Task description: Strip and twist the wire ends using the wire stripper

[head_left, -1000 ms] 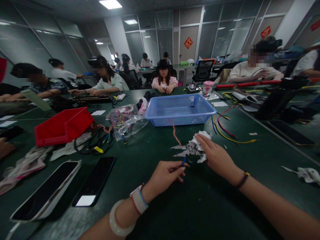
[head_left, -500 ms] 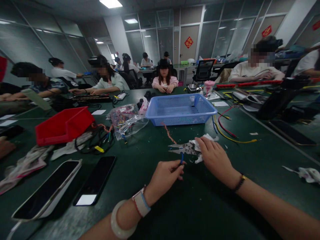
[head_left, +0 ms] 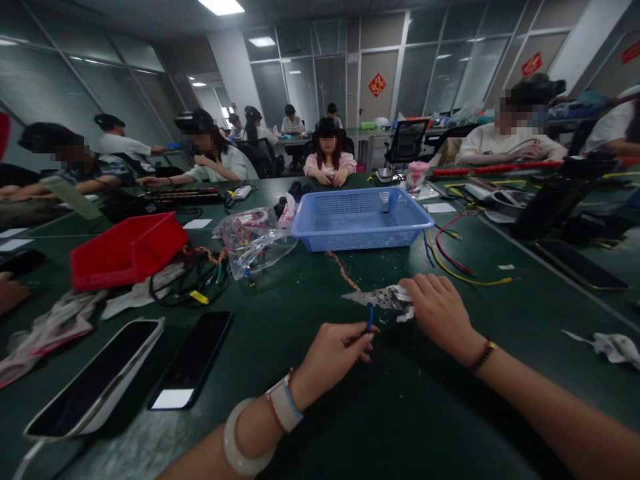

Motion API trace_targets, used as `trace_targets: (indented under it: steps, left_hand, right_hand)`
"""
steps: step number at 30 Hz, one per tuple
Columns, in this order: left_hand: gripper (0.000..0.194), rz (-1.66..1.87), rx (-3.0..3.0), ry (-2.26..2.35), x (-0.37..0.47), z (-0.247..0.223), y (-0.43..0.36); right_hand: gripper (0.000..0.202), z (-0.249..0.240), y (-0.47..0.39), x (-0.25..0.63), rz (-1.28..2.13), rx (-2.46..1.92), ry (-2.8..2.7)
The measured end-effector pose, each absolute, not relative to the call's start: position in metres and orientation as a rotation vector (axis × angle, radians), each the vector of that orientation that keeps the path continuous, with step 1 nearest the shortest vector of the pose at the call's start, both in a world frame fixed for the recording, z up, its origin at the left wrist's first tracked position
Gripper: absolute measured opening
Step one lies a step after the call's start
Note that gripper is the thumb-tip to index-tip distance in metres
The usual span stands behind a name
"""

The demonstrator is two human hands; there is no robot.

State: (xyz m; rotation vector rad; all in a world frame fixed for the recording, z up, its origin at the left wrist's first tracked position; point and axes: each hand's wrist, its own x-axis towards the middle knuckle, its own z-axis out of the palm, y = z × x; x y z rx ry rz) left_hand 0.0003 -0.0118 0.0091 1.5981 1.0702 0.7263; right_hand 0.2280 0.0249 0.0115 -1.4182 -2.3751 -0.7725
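Observation:
My left hand [head_left: 336, 352] is closed in a pinch on a short blue wire [head_left: 371, 317], whose upper end meets the tool's jaws. Silver wire-stripping pliers [head_left: 383, 298] point left, their jaws together at the wire. The fingers of my right hand [head_left: 443, 313] wrap round the pliers' handles, which have crumpled white material [head_left: 406, 313] about them. A braided copper-coloured strand [head_left: 343, 270] lies between the pliers' tip and the blue basket [head_left: 360, 239].
On the left are a red bin [head_left: 127, 257], a plastic bag of wires [head_left: 250, 243], black cables and two phones [head_left: 193, 360]. Yellow and red wires [head_left: 450, 267] lie right of the basket. Several people sit around the tables.
The pliers' jaws have closed at the blue wire. My right hand has moved slightly right and its fingers have drawn together; my left hand has shifted a little right.

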Motion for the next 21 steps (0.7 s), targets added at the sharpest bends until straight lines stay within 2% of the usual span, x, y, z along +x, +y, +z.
trace_targets:
  steps: [4,15,21]
  left_hand:
    - [0.029,0.723,1.635,1.048,-0.001,0.008,-0.009]
    - [0.031,0.711,1.606,1.005,-0.002,0.008,-0.008]
    - [0.032,0.684,1.542,0.961,-0.004,0.007,-0.007]
  right_hand:
    - [0.023,0.011,0.031,0.237,-0.712,-1.411,-2.33]
    - [0.046,0.003,0.036,0.25,-0.362,-1.437,-2.294]
    - [0.052,0.003,0.038,0.25,-0.36,-1.454,-2.359]
